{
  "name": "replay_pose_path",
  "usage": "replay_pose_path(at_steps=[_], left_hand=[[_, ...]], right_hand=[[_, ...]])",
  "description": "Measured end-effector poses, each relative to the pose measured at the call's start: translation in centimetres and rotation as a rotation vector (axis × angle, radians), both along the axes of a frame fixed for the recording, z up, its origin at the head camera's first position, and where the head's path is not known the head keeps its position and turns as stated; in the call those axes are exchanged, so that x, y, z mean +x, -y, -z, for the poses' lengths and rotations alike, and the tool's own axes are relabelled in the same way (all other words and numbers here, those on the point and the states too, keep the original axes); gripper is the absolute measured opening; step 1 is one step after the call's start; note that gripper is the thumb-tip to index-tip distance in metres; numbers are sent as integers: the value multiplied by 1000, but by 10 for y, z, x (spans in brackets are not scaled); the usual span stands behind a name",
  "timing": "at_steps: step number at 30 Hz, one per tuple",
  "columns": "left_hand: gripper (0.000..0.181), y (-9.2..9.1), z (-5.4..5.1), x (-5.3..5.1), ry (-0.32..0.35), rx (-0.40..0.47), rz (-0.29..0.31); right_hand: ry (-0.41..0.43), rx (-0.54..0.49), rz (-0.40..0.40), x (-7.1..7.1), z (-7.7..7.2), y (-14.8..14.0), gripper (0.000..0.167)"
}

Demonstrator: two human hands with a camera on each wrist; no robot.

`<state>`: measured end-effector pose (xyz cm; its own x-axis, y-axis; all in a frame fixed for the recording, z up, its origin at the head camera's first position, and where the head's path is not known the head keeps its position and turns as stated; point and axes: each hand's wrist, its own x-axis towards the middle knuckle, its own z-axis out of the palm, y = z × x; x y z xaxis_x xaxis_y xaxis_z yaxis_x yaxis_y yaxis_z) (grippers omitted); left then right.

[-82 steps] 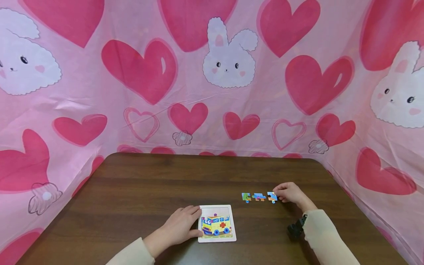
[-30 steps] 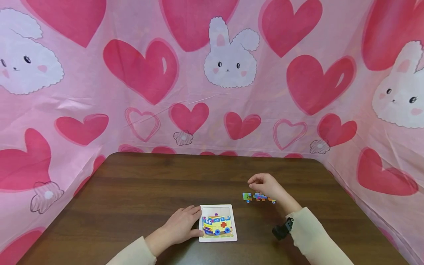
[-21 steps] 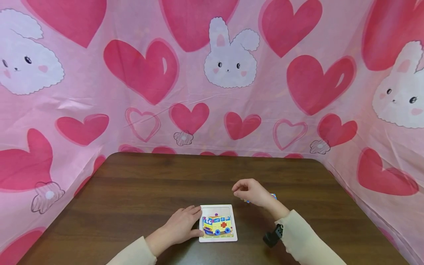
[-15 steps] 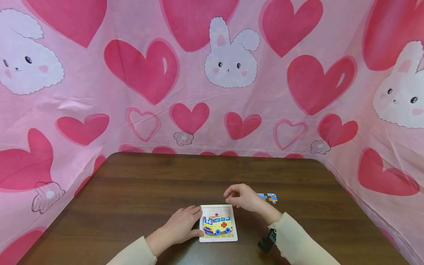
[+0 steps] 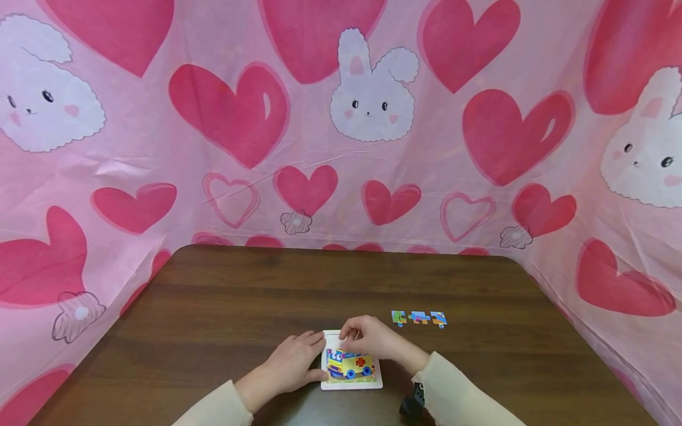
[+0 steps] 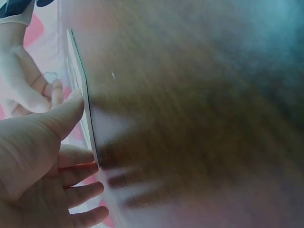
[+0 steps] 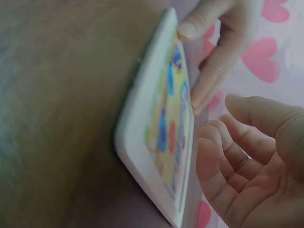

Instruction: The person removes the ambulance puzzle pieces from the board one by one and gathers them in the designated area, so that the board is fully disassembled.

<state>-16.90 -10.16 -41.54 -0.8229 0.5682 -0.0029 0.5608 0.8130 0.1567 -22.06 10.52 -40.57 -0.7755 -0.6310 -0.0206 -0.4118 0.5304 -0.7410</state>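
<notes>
A square puzzle tray (image 5: 351, 386) with a white rim lies on the table and shows a yellow ambulance picture; the strip above the ambulance is blank. My left hand (image 5: 285, 364) rests at its left side. In the left wrist view the left thumb (image 6: 71, 111) and the fairly straight fingers touch the tray's edge. Over the tray's upper right part hovers my right hand (image 5: 370, 338), hiding some of the picture. The right wrist view shows the right fingers (image 7: 209, 159) loosely bent, thumb apart from them, with nothing visible between.
Three jigsaw pieces lie in a row beyond the tray to the right: a green and blue piece (image 5: 398, 318), a middle piece (image 5: 419, 318) and a right piece (image 5: 438, 318). Pink heart-patterned cloth (image 5: 319, 148) hangs behind and beside the brown table (image 5: 240, 296).
My right hand has left the rightmost jigsaw piece and swept left and toward me, over the tray. The three pieces stay in their row. My left hand has not moved.
</notes>
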Motion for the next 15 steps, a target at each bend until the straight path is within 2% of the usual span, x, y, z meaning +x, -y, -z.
replay_pose_path(at_steps=[5,15], left_hand=[[65,0,2,-1,-20,-1,5],[64,0,1,0,-56,-13,14]], right_hand=[[20,11,-25,4,5,5,11],[17,94,-5,7,9,10,10]])
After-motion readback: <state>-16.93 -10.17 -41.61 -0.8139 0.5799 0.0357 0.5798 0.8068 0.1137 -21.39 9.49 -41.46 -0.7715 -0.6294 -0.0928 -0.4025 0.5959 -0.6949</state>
